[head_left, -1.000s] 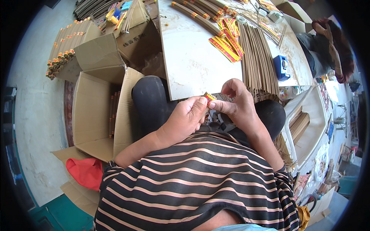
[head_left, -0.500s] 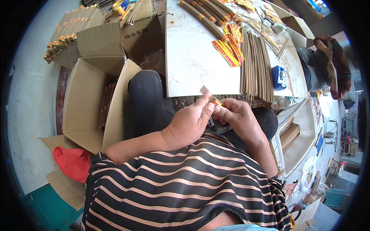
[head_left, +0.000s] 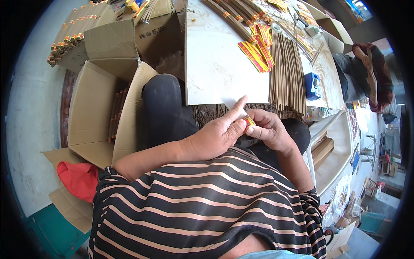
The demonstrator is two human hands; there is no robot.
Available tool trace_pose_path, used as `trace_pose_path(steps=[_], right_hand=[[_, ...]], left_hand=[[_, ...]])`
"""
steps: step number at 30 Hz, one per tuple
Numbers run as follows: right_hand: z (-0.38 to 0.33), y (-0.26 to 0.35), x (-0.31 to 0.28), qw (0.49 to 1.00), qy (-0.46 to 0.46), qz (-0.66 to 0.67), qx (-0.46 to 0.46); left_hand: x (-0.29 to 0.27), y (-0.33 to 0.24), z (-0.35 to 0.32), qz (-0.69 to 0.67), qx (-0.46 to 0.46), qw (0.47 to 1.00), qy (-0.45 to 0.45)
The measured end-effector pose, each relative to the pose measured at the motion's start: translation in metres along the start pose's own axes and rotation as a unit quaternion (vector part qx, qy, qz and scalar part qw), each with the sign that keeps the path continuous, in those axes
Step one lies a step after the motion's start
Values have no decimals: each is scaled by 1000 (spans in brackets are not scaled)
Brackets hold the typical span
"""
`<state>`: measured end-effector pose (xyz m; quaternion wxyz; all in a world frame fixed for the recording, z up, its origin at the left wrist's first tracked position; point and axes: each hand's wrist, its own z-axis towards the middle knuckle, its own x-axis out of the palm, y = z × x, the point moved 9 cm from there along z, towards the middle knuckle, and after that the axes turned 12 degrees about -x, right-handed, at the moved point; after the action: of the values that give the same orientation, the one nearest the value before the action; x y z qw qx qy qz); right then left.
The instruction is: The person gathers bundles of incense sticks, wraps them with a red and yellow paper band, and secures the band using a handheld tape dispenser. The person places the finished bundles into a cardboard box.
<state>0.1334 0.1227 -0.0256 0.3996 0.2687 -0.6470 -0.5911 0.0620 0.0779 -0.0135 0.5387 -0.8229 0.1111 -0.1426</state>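
My left hand (head_left: 213,137) and my right hand (head_left: 268,128) meet just off the near edge of the white table. Between their thumbs and fingers they pinch a small incense bundle (head_left: 249,121) with a red-and-yellow paper band; most of its length is hidden. The left index finger stretches up past it, beside a pale, see-through strip (head_left: 228,102). On the table ahead lie loose red-and-yellow paper labels (head_left: 255,56) and a row of brown incense sticks (head_left: 286,69) jutting over the edge. A blue tape dispenser (head_left: 312,86) stands to their right.
On the left, an open cardboard box (head_left: 92,112) holds a few banded bundles. Stacked bundles (head_left: 73,32) lie behind it. Finished-looking bundles (head_left: 230,19) rest at the table's far side. A white tub (head_left: 340,149) with sticks stands right. Another person (head_left: 366,73) is at the far right.
My left index finger has straightened and reaches farther up and right. The banded bundle has shifted slightly right and down, still pinched by both hands.
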Motion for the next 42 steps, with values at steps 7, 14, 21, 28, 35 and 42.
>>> trace_pose_path(steps=[7,14,21,28,35,42], right_hand=[[-1,4,0,999,35,-5,26],[9,21,-6,985,95,-141,16],[16,38,-3,966,101,-236,-29],[15,51,-1,946,80,-310,-49],[11,77,20,876,125,-434,-172],[3,90,36,810,160,-454,-335]], left_hand=[[3,10,4,-70,-35,997,18],[5,14,8,-96,-60,993,27],[4,22,10,-95,-65,993,33],[3,27,7,-95,-117,987,47],[0,25,5,-99,-71,991,58],[2,20,3,-174,-117,975,74]])
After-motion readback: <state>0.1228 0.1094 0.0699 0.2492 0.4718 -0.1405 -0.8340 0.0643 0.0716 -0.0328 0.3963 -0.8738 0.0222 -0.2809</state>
